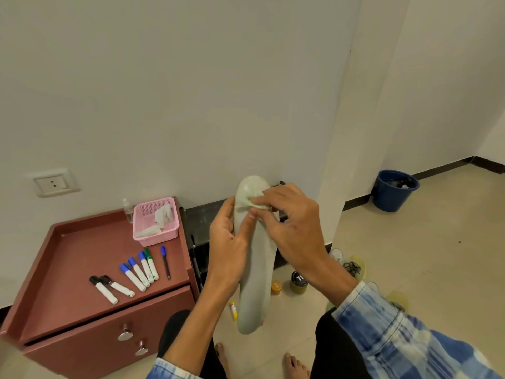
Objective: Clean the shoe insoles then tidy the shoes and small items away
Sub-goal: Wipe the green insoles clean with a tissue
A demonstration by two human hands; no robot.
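Insole [257, 285] held in air above the floor, long axis toe-away, heel toward person. Left hand [228, 247] grips its left edge; right hand [292, 228] pinches crumpled wipe [250, 201] at toe end. Stroke likely runs heelward.

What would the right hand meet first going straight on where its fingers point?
The right hand, pinching a wipe on the insole, points left; next in line is probably the left hand gripping that insole.

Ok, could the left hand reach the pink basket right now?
Probably, but not freely: the left hand grips the insole. The basket sits open on the cabinet just to its left, nothing between them.
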